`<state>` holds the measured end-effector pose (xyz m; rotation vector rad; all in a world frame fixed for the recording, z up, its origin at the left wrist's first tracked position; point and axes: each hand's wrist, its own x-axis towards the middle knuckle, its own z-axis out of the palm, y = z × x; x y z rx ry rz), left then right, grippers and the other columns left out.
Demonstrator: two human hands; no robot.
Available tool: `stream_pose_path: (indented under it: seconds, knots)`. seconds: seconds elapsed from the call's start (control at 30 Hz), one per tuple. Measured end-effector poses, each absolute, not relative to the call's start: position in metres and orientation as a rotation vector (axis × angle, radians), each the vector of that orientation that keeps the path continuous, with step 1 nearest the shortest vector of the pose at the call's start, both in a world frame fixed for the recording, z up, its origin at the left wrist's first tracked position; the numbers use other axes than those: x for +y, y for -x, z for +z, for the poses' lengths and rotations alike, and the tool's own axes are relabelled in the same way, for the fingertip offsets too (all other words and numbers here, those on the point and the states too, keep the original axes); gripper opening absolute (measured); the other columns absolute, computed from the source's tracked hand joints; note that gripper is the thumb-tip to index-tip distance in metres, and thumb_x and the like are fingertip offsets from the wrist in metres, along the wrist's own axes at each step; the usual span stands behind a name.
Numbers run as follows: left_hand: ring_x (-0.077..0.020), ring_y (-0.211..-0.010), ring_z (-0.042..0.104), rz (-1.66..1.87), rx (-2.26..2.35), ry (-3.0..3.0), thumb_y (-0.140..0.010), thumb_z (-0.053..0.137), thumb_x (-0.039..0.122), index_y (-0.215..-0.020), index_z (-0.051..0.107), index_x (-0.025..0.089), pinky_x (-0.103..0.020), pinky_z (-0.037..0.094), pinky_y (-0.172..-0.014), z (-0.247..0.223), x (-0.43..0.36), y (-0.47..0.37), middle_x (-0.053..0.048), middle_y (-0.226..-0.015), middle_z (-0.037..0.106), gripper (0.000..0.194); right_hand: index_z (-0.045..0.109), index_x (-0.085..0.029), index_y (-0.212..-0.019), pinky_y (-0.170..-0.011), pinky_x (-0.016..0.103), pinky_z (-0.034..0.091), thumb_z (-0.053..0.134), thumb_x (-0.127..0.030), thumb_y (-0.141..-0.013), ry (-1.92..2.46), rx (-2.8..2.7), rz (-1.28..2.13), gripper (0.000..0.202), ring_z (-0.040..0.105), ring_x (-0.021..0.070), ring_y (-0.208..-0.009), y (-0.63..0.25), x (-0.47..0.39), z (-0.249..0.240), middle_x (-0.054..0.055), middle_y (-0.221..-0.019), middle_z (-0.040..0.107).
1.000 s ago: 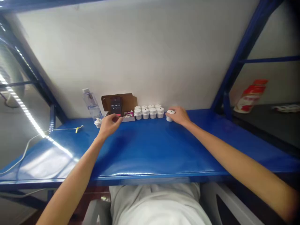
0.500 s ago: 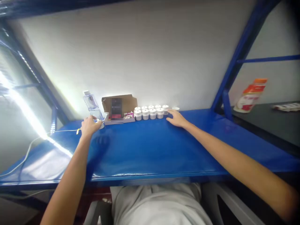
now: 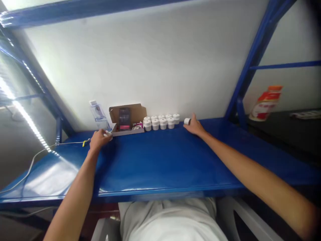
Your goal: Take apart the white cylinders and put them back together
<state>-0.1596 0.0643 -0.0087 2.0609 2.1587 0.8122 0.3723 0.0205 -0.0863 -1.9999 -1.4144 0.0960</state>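
Note:
My right hand (image 3: 196,126) is closed around a short white cylinder (image 3: 187,121), tilted on its side, just beyond the right end of the row. Several white stepped round pieces (image 3: 163,124) stand upright in two rows against the wall, small marks on their tops. My left hand (image 3: 99,140) is closed on a small white piece (image 3: 107,134), partly hidden by the fingers, beside the left end of an open cardboard box (image 3: 127,133). A white cable (image 3: 71,143) with a yellow tag runs up to that hand.
A clear bottle (image 3: 98,113) with a white cap stands behind my left hand. The box holds a dark pack (image 3: 124,117) and small pink-white packets. Blue frame posts rise at both sides of the blue table (image 3: 150,164). A red-white bottle (image 3: 266,103) stands on the right.
My right hand has taken hold of a white cylinder at the row's right end and tipped it, shifting slightly right. My left hand has moved slightly right and down, still at its white piece.

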Motion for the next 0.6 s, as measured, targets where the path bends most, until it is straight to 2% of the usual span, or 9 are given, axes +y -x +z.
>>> stream_pose_path:
  seconds: [0.03,0.1,0.13,0.2,0.3,0.4,0.5,0.6]
  knots:
    - [-0.0388,-0.102,0.067,0.777,2.176,-2.059,-0.069,0.066,0.053,-0.093,0.063,0.020,-0.041,0.050,-0.080,-0.008,0.064,0.158,-0.017,-0.101,0.073,0.041,0.018,-0.006,-0.161,-0.095,0.047,0.051,0.071,-0.039,-0.077,2.008,-1.388,0.085,0.104,0.065,0.0399,-0.117,-0.372,0.020,-0.085,0.028,-0.132,0.063]
    - [-0.0352,-0.098,0.068,0.724,2.162,-2.052,-0.070,0.067,0.055,-0.095,0.063,0.021,-0.038,0.050,-0.077,-0.006,0.061,0.154,-0.014,-0.098,0.074,0.043,0.044,-0.008,-0.149,-0.091,0.042,0.052,0.072,-0.035,-0.075,1.996,-1.429,0.067,0.084,0.067,0.0370,-0.109,-0.370,0.018,-0.081,0.024,-0.122,0.069]
    - [-0.0332,-0.097,0.068,0.716,2.118,-2.052,-0.070,0.067,0.056,-0.096,0.063,0.021,-0.037,0.050,-0.076,-0.005,0.059,0.151,-0.012,-0.097,0.074,0.044,0.057,-0.010,-0.138,-0.089,0.040,0.052,0.072,-0.032,-0.074,1.978,-1.471,0.066,0.069,0.068,0.0350,-0.106,-0.368,0.017,-0.079,0.021,-0.117,0.071]
    - [-0.0297,-0.095,0.068,0.707,1.964,-2.080,-0.069,0.070,0.057,-0.097,0.063,0.021,-0.034,0.050,-0.077,-0.002,0.054,0.142,-0.009,-0.096,0.073,0.046,0.069,-0.014,-0.114,-0.086,0.036,0.051,0.072,-0.030,-0.074,1.911,-1.540,0.083,0.043,0.069,0.0307,-0.099,-0.362,0.012,-0.073,0.015,-0.107,0.074]
    - [-0.0273,-0.095,0.068,0.686,1.600,-2.173,-0.066,0.076,0.056,-0.100,0.066,0.020,-0.034,0.051,-0.080,0.000,0.042,0.123,-0.008,-0.103,0.073,0.051,0.071,-0.017,-0.102,-0.084,0.036,0.052,0.073,-0.042,-0.077,1.691,-1.586,0.144,0.036,0.068,0.0260,-0.090,-0.340,0.003,-0.060,0.009,-0.098,0.074]
    - [-0.0245,-0.091,0.068,0.695,1.279,-2.233,-0.069,0.077,0.056,-0.105,0.067,0.019,-0.034,0.053,-0.079,-0.005,0.027,0.095,-0.009,-0.109,0.071,0.053,0.072,-0.018,-0.098,-0.087,0.036,0.052,0.067,-0.053,-0.084,1.333,-1.615,0.329,0.038,0.068,0.0244,-0.095,-0.301,-0.011,-0.043,0.007,-0.102,0.075]
    - [-0.0229,-0.090,0.067,0.744,1.076,-2.288,-0.076,0.075,0.053,-0.106,0.066,0.018,-0.034,0.053,-0.080,-0.016,0.009,0.062,-0.009,-0.108,0.071,0.046,0.073,-0.018,-0.104,-0.086,0.037,0.055,0.066,-0.056,-0.086,1.038,-1.657,0.619,0.043,0.069,0.0243,-0.095,-0.257,-0.030,-0.032,0.008,-0.108,0.075]
    - [-0.0218,-0.089,0.066,0.795,0.927,-2.343,-0.080,0.073,0.049,-0.111,0.063,0.019,-0.035,0.052,-0.081,-0.024,-0.014,0.032,-0.009,-0.110,0.070,0.044,0.072,-0.019,-0.111,-0.091,0.037,0.054,0.065,-0.056,-0.089,0.909,-1.632,0.687,0.044,0.069,0.0245,-0.103,-0.219,-0.051,-0.031,0.008,-0.115,0.074]
